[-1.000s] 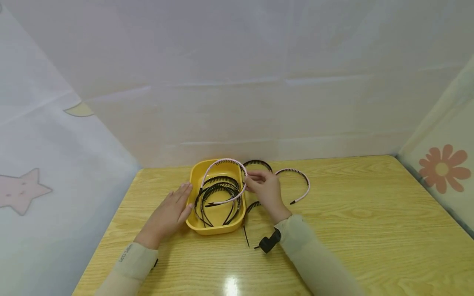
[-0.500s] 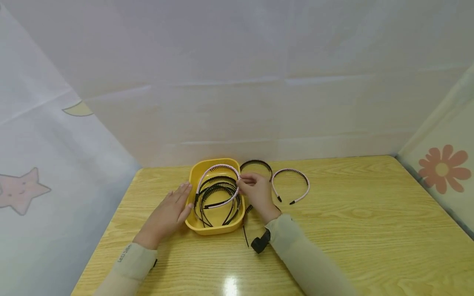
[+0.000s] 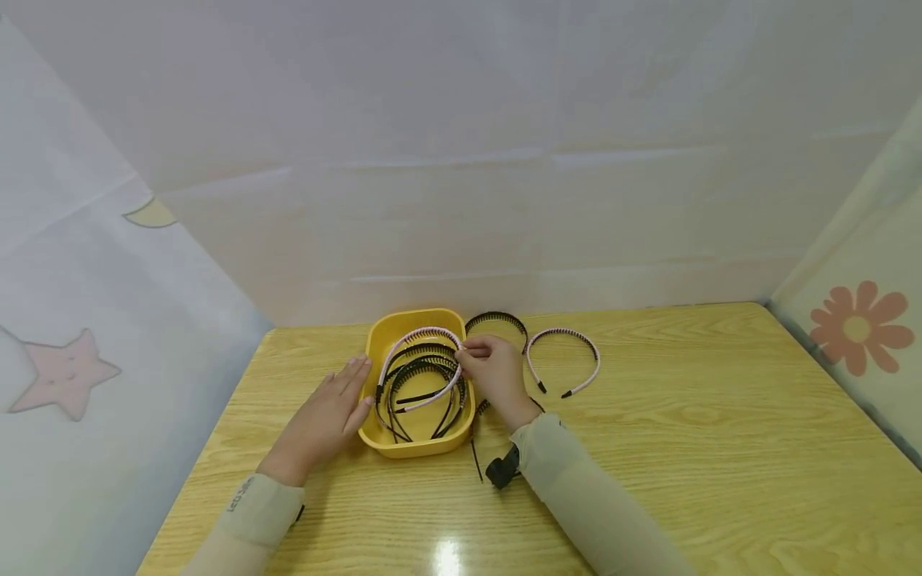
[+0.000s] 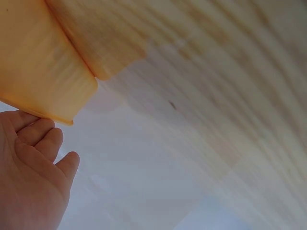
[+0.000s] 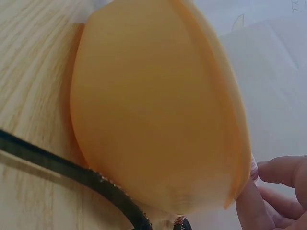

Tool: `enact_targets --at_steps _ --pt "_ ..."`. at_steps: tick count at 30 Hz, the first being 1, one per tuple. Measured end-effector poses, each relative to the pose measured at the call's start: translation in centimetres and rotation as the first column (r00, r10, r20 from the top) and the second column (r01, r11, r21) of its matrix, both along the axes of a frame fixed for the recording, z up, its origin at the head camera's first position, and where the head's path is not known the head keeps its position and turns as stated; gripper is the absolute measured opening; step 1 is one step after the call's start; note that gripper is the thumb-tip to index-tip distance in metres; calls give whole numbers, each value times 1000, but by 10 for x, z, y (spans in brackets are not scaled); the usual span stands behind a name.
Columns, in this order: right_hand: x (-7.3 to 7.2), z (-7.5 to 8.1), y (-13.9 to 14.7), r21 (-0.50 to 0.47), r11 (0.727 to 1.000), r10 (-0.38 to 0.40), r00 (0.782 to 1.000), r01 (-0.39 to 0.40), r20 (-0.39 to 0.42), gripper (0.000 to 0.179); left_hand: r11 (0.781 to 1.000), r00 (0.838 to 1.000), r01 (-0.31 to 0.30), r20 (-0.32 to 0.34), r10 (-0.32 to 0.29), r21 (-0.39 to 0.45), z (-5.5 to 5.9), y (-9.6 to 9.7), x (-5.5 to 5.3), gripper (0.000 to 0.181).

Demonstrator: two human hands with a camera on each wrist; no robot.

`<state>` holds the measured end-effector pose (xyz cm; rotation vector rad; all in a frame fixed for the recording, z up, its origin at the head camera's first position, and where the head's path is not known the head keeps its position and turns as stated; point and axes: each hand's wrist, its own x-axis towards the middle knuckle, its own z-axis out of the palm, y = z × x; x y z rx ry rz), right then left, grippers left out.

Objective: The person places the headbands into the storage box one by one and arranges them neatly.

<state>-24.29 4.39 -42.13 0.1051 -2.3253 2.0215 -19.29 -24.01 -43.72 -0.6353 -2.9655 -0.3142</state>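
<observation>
A yellow basin (image 3: 418, 451) stands on the table, holding several black toothed headbands (image 3: 426, 360). My right hand (image 3: 499, 380) pinches a pink headband (image 3: 430, 330) by its right side, at the basin's right rim. The band's curve and black tips overlap the basin and the black headbands inside. In the right wrist view a bit of pink band (image 5: 253, 170) shows between thumb and fingers, beside the basin wall (image 5: 158, 96). My left hand (image 3: 320, 420) rests with straight fingers against the basin's left rim; the left wrist view shows its fingertips under the rim edge (image 4: 57, 120).
Right of the basin another pink headband (image 3: 566, 330) lies on the wooden table (image 3: 684, 432). A black headband (image 3: 497, 316) lies behind my right hand, and a thin black band end (image 3: 477, 462) sticks out below it. A pale cloth wall (image 3: 446, 240) rises at the back.
My right hand has moved left and slightly down with the pink headband, which sits lower over the basin. The pink headband on the table shows more fully. The left hand stays put.
</observation>
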Motion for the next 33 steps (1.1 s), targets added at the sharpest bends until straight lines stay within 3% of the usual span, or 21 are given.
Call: enact_targets --at_steps 7,14,19,33 --pt "0 0 1 11 1000 21 1000 -21 11 26 1000 1000 2 3 -2 7 -2 0 -1 61" --pt "3 0 7 118 990 88 993 -79 -74 22 1000 1000 8 -2 -8 7 -3 -1 -3 61" --pt "5 2 19 154 982 122 990 -109 -73 22 1000 1000 10 1 -10 12 -4 -2 -5 62" --pt "6 18 85 198 980 49 989 -21 -136 19 1000 1000 10 -4 -10 11 -3 -2 -6 62"
